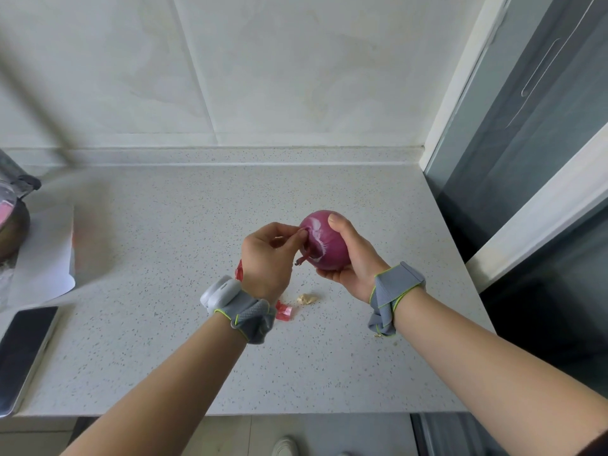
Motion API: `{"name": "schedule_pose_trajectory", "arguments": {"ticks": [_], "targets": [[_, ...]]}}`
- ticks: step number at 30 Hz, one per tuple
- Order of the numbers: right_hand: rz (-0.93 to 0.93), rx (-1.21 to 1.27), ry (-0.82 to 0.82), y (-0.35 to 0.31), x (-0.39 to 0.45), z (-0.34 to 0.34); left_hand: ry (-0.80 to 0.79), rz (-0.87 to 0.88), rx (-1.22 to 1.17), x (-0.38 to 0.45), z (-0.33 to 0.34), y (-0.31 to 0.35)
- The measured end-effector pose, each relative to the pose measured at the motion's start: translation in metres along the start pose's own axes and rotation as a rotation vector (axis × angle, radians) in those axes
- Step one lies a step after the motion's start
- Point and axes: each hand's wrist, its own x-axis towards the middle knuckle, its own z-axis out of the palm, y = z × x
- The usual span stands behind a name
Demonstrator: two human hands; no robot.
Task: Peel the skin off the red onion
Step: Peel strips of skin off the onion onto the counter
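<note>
A round red onion is held above the speckled countertop, purple with pale patches on its left side. My right hand cups it from the right and below, thumb on top. My left hand pinches a thin strip of skin at the onion's left side; the strip curls down from the fingertips. Small red skin scraps and a pale papery bit lie on the counter under my wrists.
A phone lies at the counter's front left edge. A white sheet and a dark pot sit at the far left. A glass door frame borders the right side. The counter's front edge runs just below my forearms.
</note>
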Motion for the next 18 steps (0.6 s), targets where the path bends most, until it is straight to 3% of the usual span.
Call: {"name": "schedule_pose_trajectory", "arguments": {"ticks": [7, 18], "targets": [[-0.032, 0.052, 0.039, 0.006, -0.001, 0.006, 0.086, 0.14, 0.221, -0.003, 0.005, 0.002], [-0.071, 0.076, 0.051, 0.006, -0.003, 0.014, 0.237, 0.042, 0.165, 0.004, 0.007, 0.001]]}}
